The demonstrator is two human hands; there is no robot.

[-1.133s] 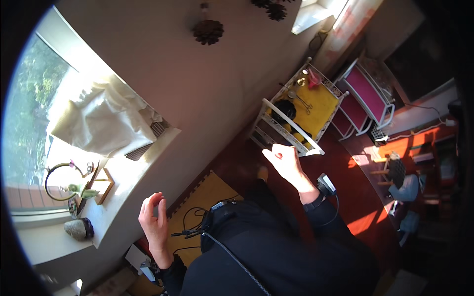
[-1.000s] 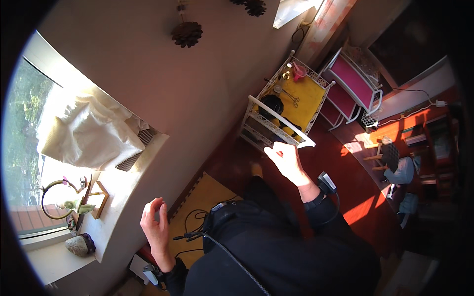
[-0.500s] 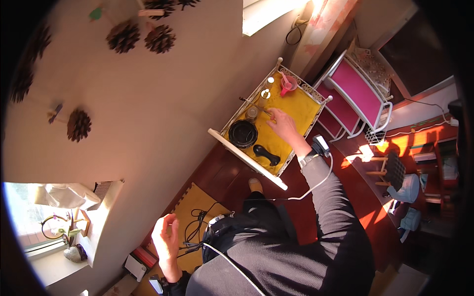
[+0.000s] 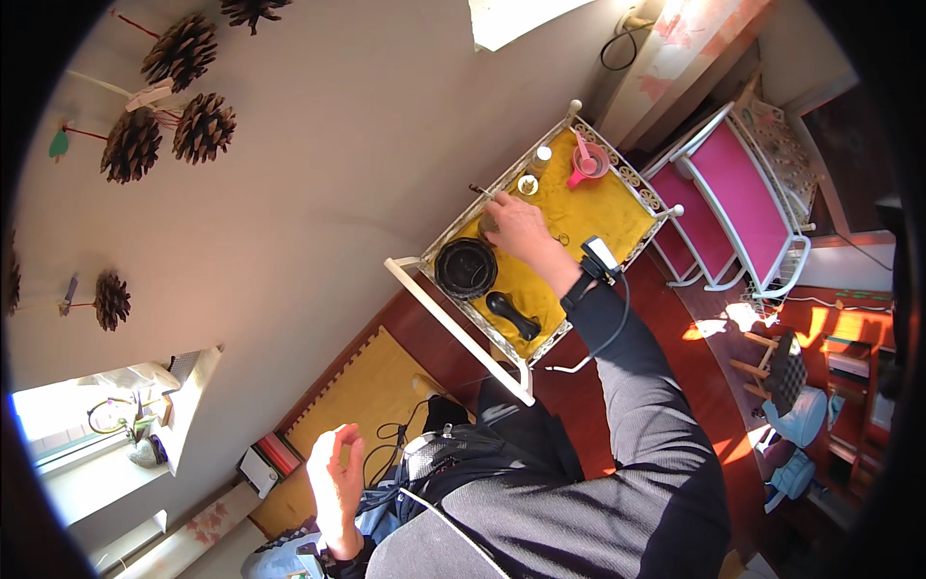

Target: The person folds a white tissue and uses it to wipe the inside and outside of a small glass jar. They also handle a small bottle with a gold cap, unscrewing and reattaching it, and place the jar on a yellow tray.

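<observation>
My right hand reaches over the yellow top of a white metal trolley. Its fingers are curled round a small glass jar, which they mostly cover. One end of a thin dark stick sticks out past the fingertips; the hand hides the rest. Beside the jar sits a round black bowl, with a black double-ended tamper-like tool near it. A small ring lies right of the hand. My left hand hangs low at my left, loosely bent and open, with nothing visible in it.
A pink cup with a pink spoon and two small clear containers, one a bottle, stand at the trolley's far end. Its white handle bar faces me. Pink-shelved white rack stands right. A cable hangs from my right wrist.
My right hand has moved left across the trolley top and now covers the jar and most of the stick. The view has shifted a little. My left hand stays low and loosely bent.
</observation>
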